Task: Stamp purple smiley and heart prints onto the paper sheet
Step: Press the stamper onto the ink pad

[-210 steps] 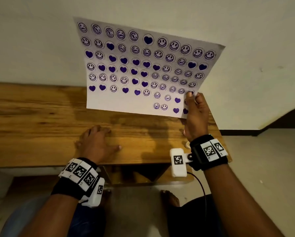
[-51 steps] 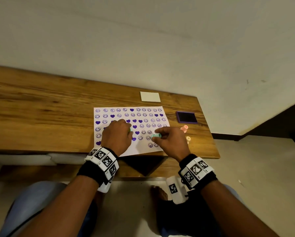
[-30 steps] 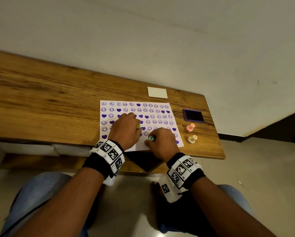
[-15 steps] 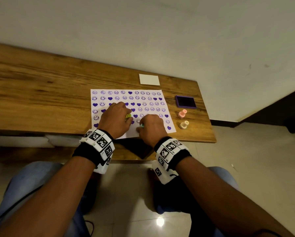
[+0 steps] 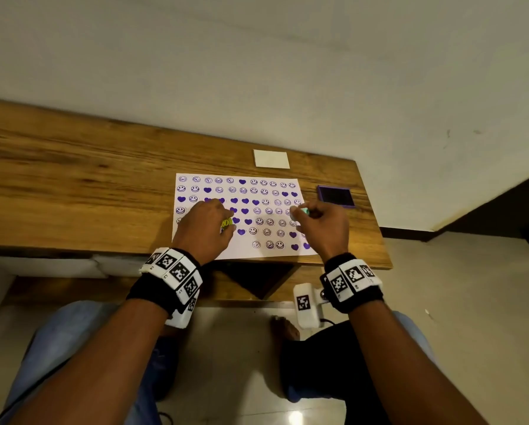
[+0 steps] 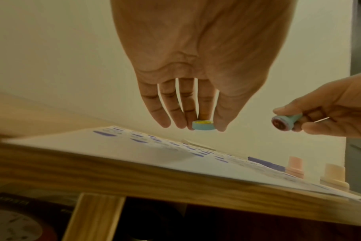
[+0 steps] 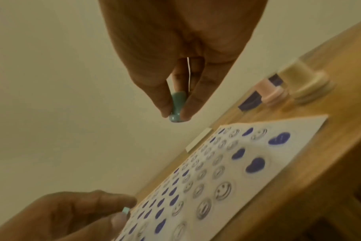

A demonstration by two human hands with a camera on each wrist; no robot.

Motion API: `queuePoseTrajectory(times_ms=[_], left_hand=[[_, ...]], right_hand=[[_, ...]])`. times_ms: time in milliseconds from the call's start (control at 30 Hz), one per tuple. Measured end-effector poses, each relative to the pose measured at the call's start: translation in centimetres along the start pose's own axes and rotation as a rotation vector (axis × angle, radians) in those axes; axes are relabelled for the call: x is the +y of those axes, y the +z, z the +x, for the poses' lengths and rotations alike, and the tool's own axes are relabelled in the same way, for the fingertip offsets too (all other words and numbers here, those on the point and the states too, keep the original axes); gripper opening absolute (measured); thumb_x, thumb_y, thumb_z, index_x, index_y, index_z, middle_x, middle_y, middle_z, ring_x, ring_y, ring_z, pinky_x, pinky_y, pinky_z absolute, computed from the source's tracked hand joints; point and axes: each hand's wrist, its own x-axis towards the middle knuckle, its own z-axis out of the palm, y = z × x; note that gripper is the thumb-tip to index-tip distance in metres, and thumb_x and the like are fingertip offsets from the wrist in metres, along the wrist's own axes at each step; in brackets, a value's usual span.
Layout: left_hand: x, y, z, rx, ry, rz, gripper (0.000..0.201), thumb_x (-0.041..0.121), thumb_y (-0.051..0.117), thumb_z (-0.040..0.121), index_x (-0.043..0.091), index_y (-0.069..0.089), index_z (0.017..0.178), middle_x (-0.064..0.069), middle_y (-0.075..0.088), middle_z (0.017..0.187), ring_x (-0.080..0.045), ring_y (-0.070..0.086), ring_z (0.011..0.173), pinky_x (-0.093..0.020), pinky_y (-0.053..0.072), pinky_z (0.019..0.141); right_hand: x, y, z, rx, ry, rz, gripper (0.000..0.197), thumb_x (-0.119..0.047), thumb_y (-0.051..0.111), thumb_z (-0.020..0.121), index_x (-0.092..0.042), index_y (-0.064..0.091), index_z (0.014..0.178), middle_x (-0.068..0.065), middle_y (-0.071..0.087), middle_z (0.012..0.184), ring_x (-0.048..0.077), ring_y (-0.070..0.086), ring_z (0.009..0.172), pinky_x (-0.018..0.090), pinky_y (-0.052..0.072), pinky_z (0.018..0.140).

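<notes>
The white paper sheet (image 5: 241, 253) lies flat at the wooden table's near edge, covered with rows of purple smiley and heart prints. My left hand (image 5: 223, 229) hovers just above its left half and pinches a small teal cap with a yellow smiley top (image 6: 202, 126). Over the sheet's right edge, my right hand (image 7: 174, 114) pinches a teal stamp (image 7: 176, 106) between thumb and fingers. The stamp's inked round face (image 6: 280, 124) points sideways toward the left hand, clear of the paper. A purple ink pad (image 5: 336, 196) lies open to the right of the sheet.
A pink stamp (image 6: 295, 166) and a cream stamp (image 6: 334, 177) stand on the table by the sheet's right edge, hidden behind my right hand in the head view. A small white card (image 5: 271, 159) lies behind the sheet. The table (image 5: 73, 194) ends just right of the pad.
The two hands were close together over the sheet's near middle. They have drawn apart: the right has moved right with the teal stamp, while the left keeps the cap.
</notes>
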Motion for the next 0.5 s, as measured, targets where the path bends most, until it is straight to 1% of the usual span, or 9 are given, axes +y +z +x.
queuePoseTrajectory(times_ms=[67,100,200,267,367,500], left_hand=[[0.5,0.4,0.2,-0.028,0.013,0.016,0.035,0.033,0.060,0.090,0.017,0.065,0.120,-0.005,0.060,0.120,-0.026,0.054,0.110,-0.041,0.048,0.088],[0.8,0.5,0.3,-0.045,0.019,0.027,0.034,0.033,0.059,0.090,0.018,0.065,0.120,-0.003,0.060,0.120,-0.026,0.055,0.110,-0.042,0.049,0.087],[1.4,1.0,0.4,-0.086,0.023,0.080,0.034,0.036,0.056,0.092,0.021,0.064,0.121,0.000,0.060,0.120,-0.024,0.055,0.110,-0.040,0.049,0.087],[1.3,1.3,0.7,-0.101,0.019,0.107,0.033,0.036,0.056,0.093,0.021,0.064,0.121,0.001,0.059,0.120,-0.024,0.054,0.111,-0.039,0.049,0.087],[1.0,1.5,1.0,-0.104,0.012,0.114,0.034,0.034,0.057,0.092,0.020,0.064,0.122,0.000,0.059,0.122,-0.024,0.054,0.111,-0.039,0.049,0.088],[0.7,1.7,1.4,-0.074,0.029,0.105,0.034,0.032,0.057,0.092,0.020,0.063,0.124,-0.001,0.059,0.122,-0.023,0.055,0.111,-0.038,0.048,0.087]], right_hand=[[0.0,-1.0,0.7,0.021,-0.031,0.017,0.012,-0.029,0.081,0.081,-0.018,0.076,0.082,-0.004,0.074,0.071,0.012,0.072,0.063,0.043,0.063,0.066],[0.2,-1.3,0.9,0.024,-0.040,0.039,0.013,-0.027,0.080,0.082,-0.015,0.077,0.085,-0.003,0.075,0.073,0.011,0.072,0.064,0.041,0.063,0.065],[0.8,-1.7,1.4,0.009,-0.061,0.093,0.018,-0.025,0.079,0.084,-0.010,0.077,0.092,0.002,0.075,0.080,0.013,0.074,0.070,0.035,0.063,0.064],[1.5,-1.9,1.4,-0.002,-0.074,0.122,0.018,-0.024,0.079,0.083,-0.010,0.077,0.094,0.003,0.076,0.081,0.014,0.074,0.073,0.036,0.063,0.064],[2.6,-1.7,1.3,0.007,-0.077,0.138,0.020,-0.025,0.080,0.082,-0.012,0.076,0.096,0.002,0.076,0.083,0.013,0.075,0.073,0.042,0.063,0.067],[2.9,-1.7,1.3,-0.012,-0.058,0.179,0.023,-0.023,0.081,0.082,-0.011,0.075,0.100,0.003,0.077,0.087,0.013,0.075,0.077,0.043,0.063,0.071]])
